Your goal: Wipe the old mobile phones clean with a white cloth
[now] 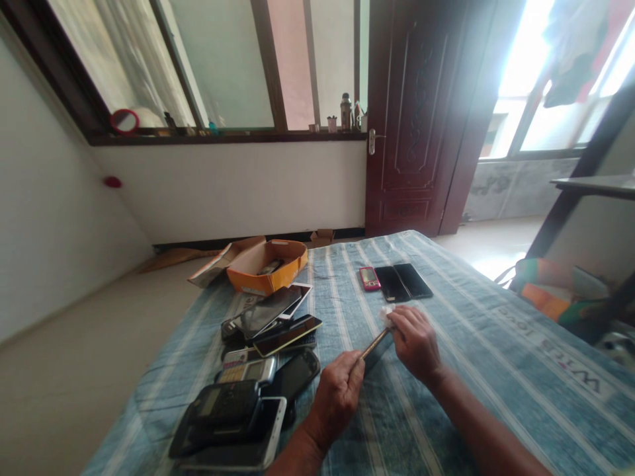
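Observation:
A slim phone [376,344], seen nearly edge-on with a gold-brown rim, spans the gap between my two hands above the bed. My left hand [341,390] is closed round its near end. At its far end, my right hand [415,340] is closed on a crumpled white tissue [387,316], which touches the phone. The phone's faces are mostly hidden by the angle. Just beyond my right hand, a pink phone [370,279] and two dark phones [404,282] lie side by side. Left of my left hand is a loose pile of several old phones [262,357].
An opened orange box [268,268] with a phone inside stands at the bed's far left edge. Blue striped cloth [476,370] covers the bed. Behind are a dark red door [417,119] and a window ledge [238,137] with small items. Colourful bags [546,291] lie at the right.

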`<act>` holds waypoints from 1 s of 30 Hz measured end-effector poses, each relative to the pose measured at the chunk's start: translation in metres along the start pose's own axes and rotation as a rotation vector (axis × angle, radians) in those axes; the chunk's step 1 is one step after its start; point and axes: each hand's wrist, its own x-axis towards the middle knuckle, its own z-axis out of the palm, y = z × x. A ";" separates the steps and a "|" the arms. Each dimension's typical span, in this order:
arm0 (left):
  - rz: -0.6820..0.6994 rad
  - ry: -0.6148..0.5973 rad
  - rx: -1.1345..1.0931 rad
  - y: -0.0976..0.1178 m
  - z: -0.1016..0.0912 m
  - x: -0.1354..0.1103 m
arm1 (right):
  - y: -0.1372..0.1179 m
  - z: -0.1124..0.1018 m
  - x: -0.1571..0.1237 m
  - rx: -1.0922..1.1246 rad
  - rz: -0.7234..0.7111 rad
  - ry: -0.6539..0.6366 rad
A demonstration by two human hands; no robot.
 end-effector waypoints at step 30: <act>0.018 0.016 0.037 -0.001 0.000 0.000 | -0.016 0.006 -0.003 -0.047 -0.086 -0.062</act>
